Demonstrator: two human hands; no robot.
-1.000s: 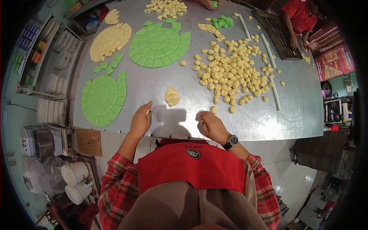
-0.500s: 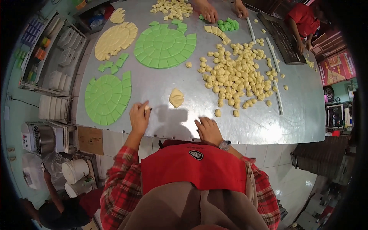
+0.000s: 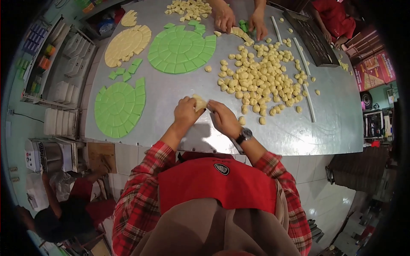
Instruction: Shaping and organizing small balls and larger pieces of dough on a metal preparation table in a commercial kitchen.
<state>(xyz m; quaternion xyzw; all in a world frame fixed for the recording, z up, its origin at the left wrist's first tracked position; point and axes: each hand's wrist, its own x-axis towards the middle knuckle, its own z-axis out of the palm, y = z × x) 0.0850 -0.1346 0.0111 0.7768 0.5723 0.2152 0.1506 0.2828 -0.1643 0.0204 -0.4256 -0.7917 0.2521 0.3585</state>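
A flat pale-yellow piece of dough (image 3: 199, 102) is between my hands near the front of the metal table. Closed around its left side, my left hand (image 3: 186, 112) hides part of it. My right hand (image 3: 225, 120), with a dark watch at the wrist, reaches in from the other side. Its fingers are stretched out and close together, the tips at the dough's right edge; its thumb is mostly hidden. The small whitish lump that was in my left fingers cannot be made out now.
Many yellow dough balls (image 3: 256, 79) lie to the right, beside white rods (image 3: 308, 102). Green cut dough rounds (image 3: 181, 49) and a yellow one (image 3: 128, 45) are on the left. Another person's hands (image 3: 239, 19) work at the far edge; a dark tray (image 3: 311, 39) stands far right.
My left hand has moved right and forward onto the yellow dough and closed on it. My right hand has come up to its edge. The other person's hands have shifted over the green pieces.
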